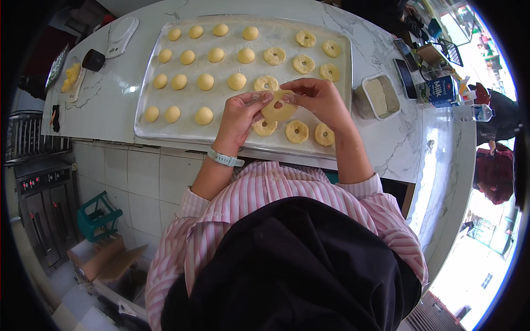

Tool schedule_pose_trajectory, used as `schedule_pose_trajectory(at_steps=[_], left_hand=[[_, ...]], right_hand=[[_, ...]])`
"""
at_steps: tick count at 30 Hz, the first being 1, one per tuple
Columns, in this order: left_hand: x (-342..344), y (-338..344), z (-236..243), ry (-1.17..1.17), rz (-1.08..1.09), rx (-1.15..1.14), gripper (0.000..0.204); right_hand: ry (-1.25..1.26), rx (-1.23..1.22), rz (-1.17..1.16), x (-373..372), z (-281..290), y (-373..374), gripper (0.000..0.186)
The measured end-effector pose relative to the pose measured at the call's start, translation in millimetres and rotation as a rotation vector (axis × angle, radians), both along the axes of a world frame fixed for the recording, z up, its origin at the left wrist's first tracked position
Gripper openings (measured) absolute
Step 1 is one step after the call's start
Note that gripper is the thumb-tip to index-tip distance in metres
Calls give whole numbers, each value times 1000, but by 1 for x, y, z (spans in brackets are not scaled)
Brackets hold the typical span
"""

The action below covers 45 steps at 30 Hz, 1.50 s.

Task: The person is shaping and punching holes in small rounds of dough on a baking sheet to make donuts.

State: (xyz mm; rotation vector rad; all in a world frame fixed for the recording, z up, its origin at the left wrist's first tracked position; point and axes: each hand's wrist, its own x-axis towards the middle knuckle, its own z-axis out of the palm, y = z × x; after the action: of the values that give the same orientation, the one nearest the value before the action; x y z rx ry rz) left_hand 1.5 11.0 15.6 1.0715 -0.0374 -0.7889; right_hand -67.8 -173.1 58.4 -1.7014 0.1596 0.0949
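Between my two hands is a pale yellow dough ring [282, 112] with a small hole, lifted over the baking tray [144, 126]. My left hand [244, 113] pinches its left edge between thumb and fingers. On the opposite edge, my right hand [317, 98] grips it the same way. Several round dough balls [205, 82] sit in rows on the left and middle of the tray. Several shaped dough rings [297, 131] lie on its right side, some just below and above my hands. The tray's surface looks dusted with flour.
Right of the tray stands a metal container [380, 98] of flour, near a phone [406, 78], a blue milk carton [439, 92] and a plastic bottle [481, 113]. A white scale [122, 36] and a black cup [94, 60] are at the left. A green stool [99, 216] stands on the floor.
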Motion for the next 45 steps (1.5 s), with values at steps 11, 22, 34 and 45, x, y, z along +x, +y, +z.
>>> schedule_pose_trajectory(at_steps=[11, 22, 34, 45], left_hand=[[-2, 2, 6, -15, -26, -5, 25], [-2, -4, 8, -64, -42, 0, 23], [-1, -11, 11, -8, 45, -39, 27], [2, -10, 4, 48, 40, -14, 25]], right_hand=[[-100, -17, -68, -2, -4, 3, 26], [-151, 4, 43, -1, -4, -4, 30], [-9, -22, -105, 1, -1, -15, 28], [4, 14, -60, 3, -1, -11, 26]])
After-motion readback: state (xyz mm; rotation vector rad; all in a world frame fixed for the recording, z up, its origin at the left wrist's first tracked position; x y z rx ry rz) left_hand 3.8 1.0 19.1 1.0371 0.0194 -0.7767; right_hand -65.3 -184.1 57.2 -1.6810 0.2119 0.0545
